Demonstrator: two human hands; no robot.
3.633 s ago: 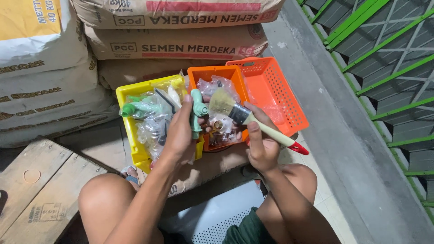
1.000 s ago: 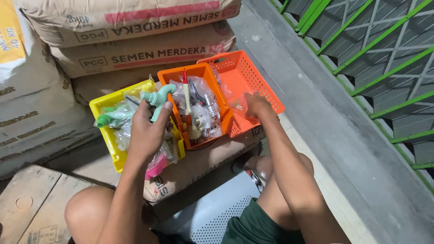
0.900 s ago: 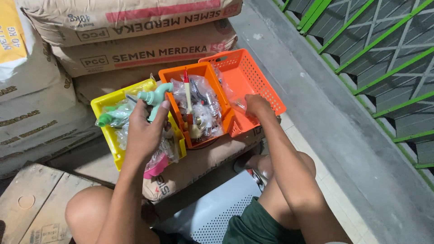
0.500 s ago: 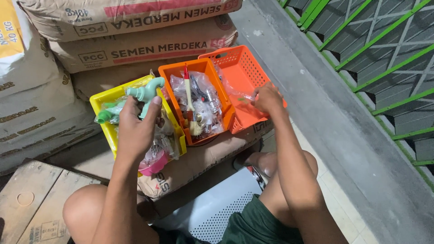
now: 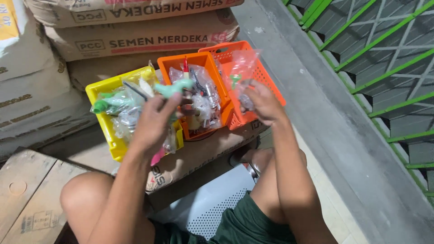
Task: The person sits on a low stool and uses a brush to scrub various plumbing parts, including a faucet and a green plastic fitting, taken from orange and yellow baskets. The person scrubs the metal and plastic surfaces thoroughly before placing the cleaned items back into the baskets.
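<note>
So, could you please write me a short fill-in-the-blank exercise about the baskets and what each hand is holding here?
1. The left hand holds a pale ____ plastic fitting.
2. The right hand lifts a clear plastic ____ over the red-orange basket.
3. The orange basket sits between the red-orange one and the ____ basket.
4. The baskets rest on stacked brown ____.

Missing words: green; bag; yellow; sacks

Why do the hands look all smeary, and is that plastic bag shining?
Head view: the left hand and right hand are smeared by motion blur, while the stacked sacks and green grating stay fairly sharp; the clear plastic bag held up by the right hand catches pale glare; light is soft and even, with dim shadow under the legs.
</note>
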